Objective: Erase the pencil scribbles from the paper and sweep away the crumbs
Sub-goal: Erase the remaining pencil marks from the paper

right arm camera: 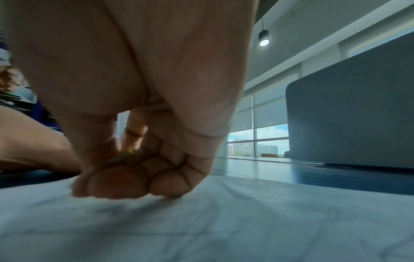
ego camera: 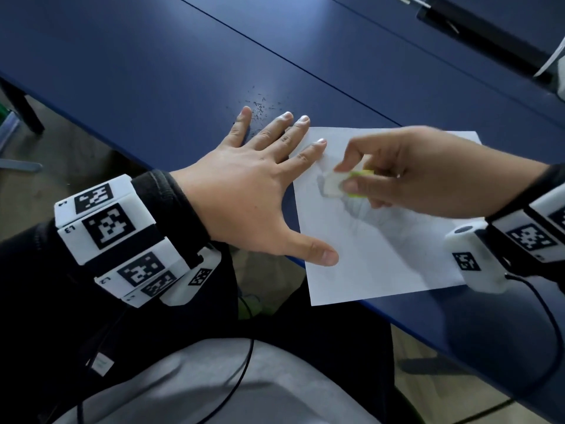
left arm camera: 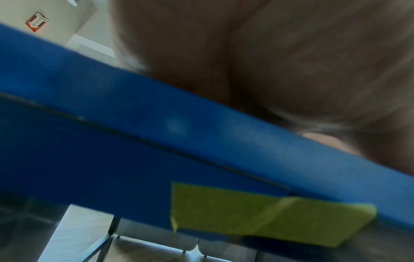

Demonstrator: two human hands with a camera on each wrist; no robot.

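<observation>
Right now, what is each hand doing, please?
Left hand: open, flat, pressing the paper down.
Right hand: closed, holding the eraser on the paper.

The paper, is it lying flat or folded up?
Flat. The paper lies spread on the blue table, left hand pressing its edge.

daylight from window | wrist views blurred | soft shadows on paper

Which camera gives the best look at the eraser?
The head view: the eraser, white with a green end, shows in the right hand's grip on the paper. The right wrist view shows only a green sliver between fingers; the left wrist view shows none.
</observation>
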